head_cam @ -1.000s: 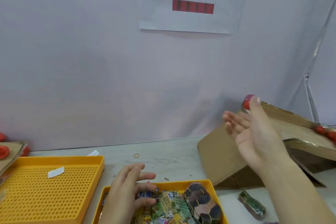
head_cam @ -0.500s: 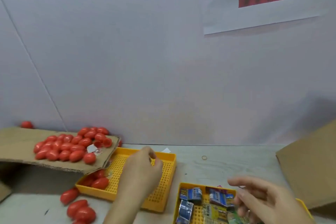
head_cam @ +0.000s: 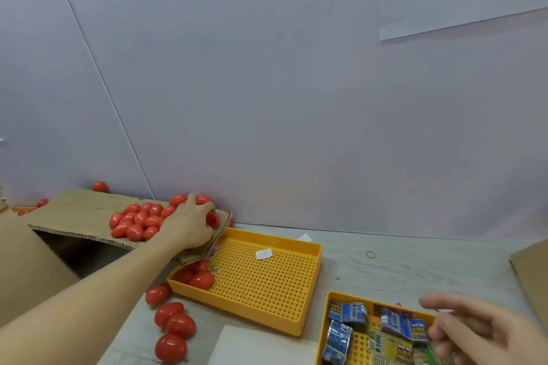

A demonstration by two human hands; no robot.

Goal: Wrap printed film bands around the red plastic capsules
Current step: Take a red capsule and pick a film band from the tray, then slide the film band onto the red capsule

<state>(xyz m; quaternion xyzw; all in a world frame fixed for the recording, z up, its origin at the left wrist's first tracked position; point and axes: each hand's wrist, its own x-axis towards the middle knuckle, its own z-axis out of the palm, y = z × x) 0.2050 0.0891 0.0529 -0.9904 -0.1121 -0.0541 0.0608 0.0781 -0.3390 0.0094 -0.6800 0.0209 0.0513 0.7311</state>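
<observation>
Several red capsules (head_cam: pixel 139 221) lie heaped on a cardboard flap (head_cam: pixel 74 210) at the left. My left hand (head_cam: pixel 189 225) reaches onto that heap, and its fingers curl round one red capsule (head_cam: pixel 212 219) at the flap's right end. At the lower right, a small yellow tray (head_cam: pixel 332 298) holds several printed film bands (head_cam: pixel 350 312). Blurred by motion, my right hand (head_cam: pixel 474 335) hovers over them with loose fingers, and I see nothing held in it.
A large perforated yellow tray (head_cam: pixel 267 275) in the middle holds a few capsules (head_cam: pixel 201 278) and a white paper scrap (head_cam: pixel 264 254). Loose capsules (head_cam: pixel 175 323) lie on the table in front of it. A rubber band (head_cam: pixel 370 254) and another cardboard box (head_cam: pixel 533 270) are at the right.
My view swung left. My right hand left the right-hand box and came down over the film bands. My left hand moved from the film tray up to the capsule heap and closed on one.
</observation>
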